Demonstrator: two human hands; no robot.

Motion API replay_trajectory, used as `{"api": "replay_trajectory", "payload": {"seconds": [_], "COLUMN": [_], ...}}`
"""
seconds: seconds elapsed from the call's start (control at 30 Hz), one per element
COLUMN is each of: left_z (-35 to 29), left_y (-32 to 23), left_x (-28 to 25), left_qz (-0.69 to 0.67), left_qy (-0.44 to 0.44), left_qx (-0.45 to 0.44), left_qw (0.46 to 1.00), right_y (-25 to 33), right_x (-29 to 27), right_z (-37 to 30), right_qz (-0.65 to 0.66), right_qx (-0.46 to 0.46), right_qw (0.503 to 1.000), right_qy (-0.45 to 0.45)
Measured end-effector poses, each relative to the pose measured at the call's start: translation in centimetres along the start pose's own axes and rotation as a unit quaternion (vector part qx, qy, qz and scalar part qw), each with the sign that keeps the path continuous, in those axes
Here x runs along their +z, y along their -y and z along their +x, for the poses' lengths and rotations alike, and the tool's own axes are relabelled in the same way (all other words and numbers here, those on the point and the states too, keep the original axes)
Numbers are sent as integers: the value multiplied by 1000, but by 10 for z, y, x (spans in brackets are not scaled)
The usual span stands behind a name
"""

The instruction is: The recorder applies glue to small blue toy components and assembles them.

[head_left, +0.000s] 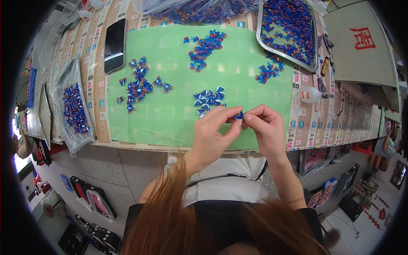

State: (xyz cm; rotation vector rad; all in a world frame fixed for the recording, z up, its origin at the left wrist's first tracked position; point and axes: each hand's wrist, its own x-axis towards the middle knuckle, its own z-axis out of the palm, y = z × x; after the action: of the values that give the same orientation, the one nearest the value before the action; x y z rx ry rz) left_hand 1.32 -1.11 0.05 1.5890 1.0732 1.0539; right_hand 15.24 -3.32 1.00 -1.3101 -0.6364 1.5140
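Over the front part of a green sheet (170, 110), my two hands meet at a small blue-and-white plastic piece (239, 115). The thumb and forefinger of my left hand (214, 132) pinch it from the left. From the other side, my right hand (267, 127) closes its fingertips on its right edge; whether they hold a second small part is too small to tell. Just beyond my left hand lies a cluster of blue-and-white pieces (208, 98), partly hidden by the fingers. Farther off are piles of blue, red and orange pieces (140, 85) and blue-and-pink pieces (206, 49).
A metal tray (316, 46) full of small parts stands at the far right, with a smaller pile (268, 72) beside it. A white squeeze bottle (311, 94) lies right. On the left are a black phone (115, 46) and a plastic-wrapped tray (87, 127). A plastic bag (191, 10) lies behind.
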Motion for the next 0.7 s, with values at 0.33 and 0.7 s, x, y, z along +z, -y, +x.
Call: {"api": "replay_trajectory", "payload": {"seconds": [0.33, 0.7], "left_z": [0, 1], "left_y": [2, -2], "left_x": [-1, -4], "left_qz": [3, -181], "left_qy": [-7, 14], "left_qx": [19, -135], "left_qw": [1000, 974], "right_y": [-3, 1], "right_x": [0, 3], "right_z": [0, -10], "right_qz": [19, -167], "right_qx": [11, -199], "right_qw": [1000, 966], "right_qy": [7, 8]}}
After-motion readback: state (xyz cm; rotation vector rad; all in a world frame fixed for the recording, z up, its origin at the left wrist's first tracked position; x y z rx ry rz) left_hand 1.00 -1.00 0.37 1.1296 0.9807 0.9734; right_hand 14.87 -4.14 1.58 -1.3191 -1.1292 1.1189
